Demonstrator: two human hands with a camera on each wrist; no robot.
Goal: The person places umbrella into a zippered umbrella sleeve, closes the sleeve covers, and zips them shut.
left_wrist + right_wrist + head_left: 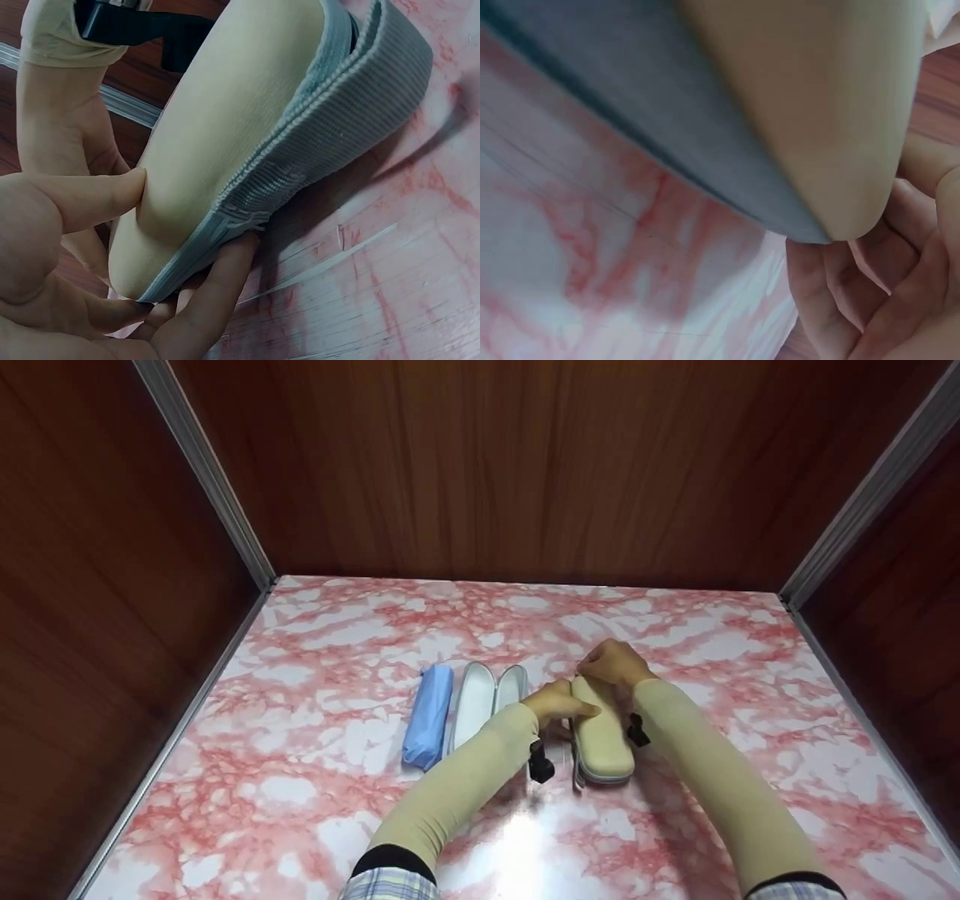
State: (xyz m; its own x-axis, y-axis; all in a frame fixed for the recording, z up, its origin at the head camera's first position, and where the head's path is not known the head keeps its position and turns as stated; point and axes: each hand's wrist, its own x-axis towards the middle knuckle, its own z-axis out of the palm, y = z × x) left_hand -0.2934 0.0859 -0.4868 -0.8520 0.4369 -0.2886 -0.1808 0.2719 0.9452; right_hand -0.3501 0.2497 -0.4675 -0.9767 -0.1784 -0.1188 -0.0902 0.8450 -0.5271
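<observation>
A pale yellow zippered case [606, 742] with a grey zip band and a ribbed grey strap [352, 112] sits on the table. My left hand [559, 701] grips its left side near the far end, thumb on the top face and fingers along the zip edge. At the far end, my right hand [616, 661] has its fingers curled around the case's tip; whether they pinch the zip pull is hidden. Left of my hands lies an opened glasses case [474, 705] with a white lining, partly covered by my left forearm. Beside that is a blue wrapped bundle [430, 716], perhaps a folded umbrella.
The red-and-white marbled table [300, 780] carries all these items. Dark wood panels [480, 472] rise at the back and both sides, joined by metal corner rails [217, 487]. A black wrist mount [540, 765] hangs below my left wrist, near the case.
</observation>
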